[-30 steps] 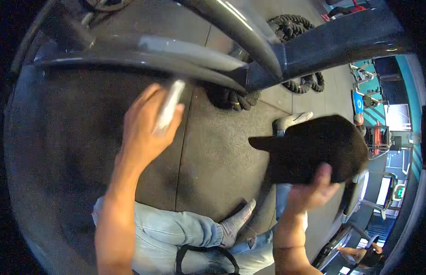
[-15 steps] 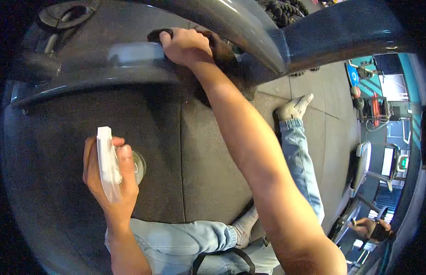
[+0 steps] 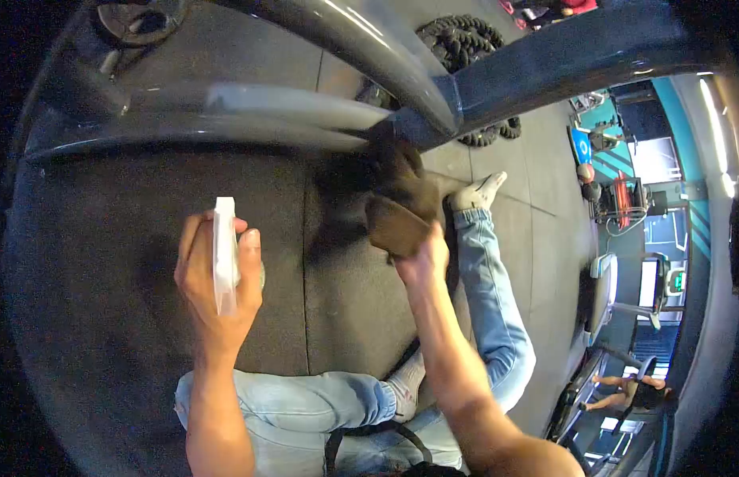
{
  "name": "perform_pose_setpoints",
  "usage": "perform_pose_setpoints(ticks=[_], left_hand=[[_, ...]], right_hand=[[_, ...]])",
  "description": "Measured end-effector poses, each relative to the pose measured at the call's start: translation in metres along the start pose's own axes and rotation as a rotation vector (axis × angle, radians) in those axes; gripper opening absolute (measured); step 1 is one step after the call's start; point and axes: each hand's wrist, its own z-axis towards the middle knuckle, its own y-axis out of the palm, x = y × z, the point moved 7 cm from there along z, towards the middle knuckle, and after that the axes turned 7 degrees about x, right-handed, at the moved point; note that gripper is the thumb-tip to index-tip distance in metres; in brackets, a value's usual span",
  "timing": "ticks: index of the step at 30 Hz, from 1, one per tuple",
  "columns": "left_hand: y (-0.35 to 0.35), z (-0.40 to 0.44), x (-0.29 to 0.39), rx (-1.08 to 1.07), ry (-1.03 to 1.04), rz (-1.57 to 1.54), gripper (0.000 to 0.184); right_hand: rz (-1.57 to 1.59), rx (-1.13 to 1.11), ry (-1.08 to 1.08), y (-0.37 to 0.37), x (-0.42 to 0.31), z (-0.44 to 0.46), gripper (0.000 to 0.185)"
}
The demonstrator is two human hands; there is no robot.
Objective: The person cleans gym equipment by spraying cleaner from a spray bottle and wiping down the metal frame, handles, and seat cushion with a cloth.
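Note:
My left hand (image 3: pixel 196 274) is wrapped round a white spray bottle (image 3: pixel 225 258), held upright over the dark mat. Its trigger head faces me, and most of the bottle's body is hidden behind the hand. My right hand (image 3: pixel 427 258) grips a dark brown cloth (image 3: pixel 405 211), which hangs folded and bunched beyond the fingers. Just past the cloth, a grey metal frame tube (image 3: pixel 186 129) runs low across the floor and joins a thick beam (image 3: pixel 560 75). A light, shiny patch shows along the tube's top.
A curved tube (image 3: pixel 361 52) arches overhead. Coiled battle ropes (image 3: pixel 465 44) lie on the floor behind the frame. My jeans-clad legs (image 3: pixel 306 397) are folded and stretched on the rubber floor. Gym machines line the right side, with another person (image 3: pixel 641 393) on one of them.
My right hand has drawn back from the frame tube toward me, bringing the cloth with it. My left hand and spray bottle have shifted slightly right and up. The view has turned a little.

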Motion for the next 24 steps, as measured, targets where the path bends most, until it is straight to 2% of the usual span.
perform_pose_setpoints(ticks=[1,3,5,6,7,8,9,11,13,15,17,19,20,22,23,24], left_hand=[[-0.002,0.001,-0.001,0.013,0.003,-0.002,0.017],[-0.002,-0.002,-0.005,0.002,-0.027,0.01,0.017],[-0.001,-0.002,-0.004,0.006,-0.019,0.016,0.017],[0.0,-0.001,-0.002,0.014,-0.007,0.018,0.017],[0.001,-0.001,-0.002,0.01,-0.002,0.013,0.017],[0.001,0.0,-0.002,0.013,0.012,0.008,0.017],[0.002,0.0,-0.001,0.016,0.027,0.005,0.018],[0.002,-0.002,-0.001,0.017,0.016,0.011,0.018],[0.002,-0.002,-0.004,0.008,0.007,0.02,0.019],[0.004,-0.002,-0.009,-0.012,0.015,0.079,0.018],[0.006,-0.001,-0.014,-0.031,-0.059,0.085,0.019],[0.009,-0.003,-0.022,-0.023,-0.047,0.114,0.02],[0.009,-0.005,-0.028,-0.016,-0.044,0.119,0.019],[0.01,-0.002,-0.027,-0.06,-0.041,0.149,0.019],[0.009,0.0,-0.026,-0.071,-0.054,0.181,0.02],[0.009,-0.001,-0.025,-0.039,-0.061,0.132,0.02]], right_hand=[[0.103,-0.017,0.007,-0.03,-0.004,0.004,0.042],[0.198,0.041,-0.243,-0.035,-0.051,-0.046,0.044],[0.114,0.229,-0.577,-0.043,-0.076,-0.067,0.043],[-0.018,0.134,-0.706,-0.051,-0.076,-0.057,0.044],[-0.281,0.182,-1.023,-0.061,-0.058,-0.037,0.037],[-0.316,0.111,-1.033,-0.026,-0.059,-0.049,0.027],[-0.445,-0.056,-1.115,0.018,-0.056,-0.047,0.023],[-1.031,-0.207,-1.936,0.078,-0.027,-0.029,0.027],[-1.667,-0.497,-1.454,0.134,-0.004,0.032,0.031],[-1.545,-0.432,-1.526,0.171,-0.005,0.061,0.035],[-1.103,-0.239,-2.426,0.194,0.01,0.075,0.038],[-1.548,-0.348,-1.824,0.251,0.017,0.113,0.048],[-1.553,-0.324,-1.803,0.251,-0.002,0.091,0.048],[-1.245,-0.597,-1.059,0.244,-0.036,0.05,0.057],[-1.357,-0.623,-1.027,0.239,-0.027,0.058,0.065],[-1.232,-0.528,-1.179,0.229,-0.024,0.057,0.06]])
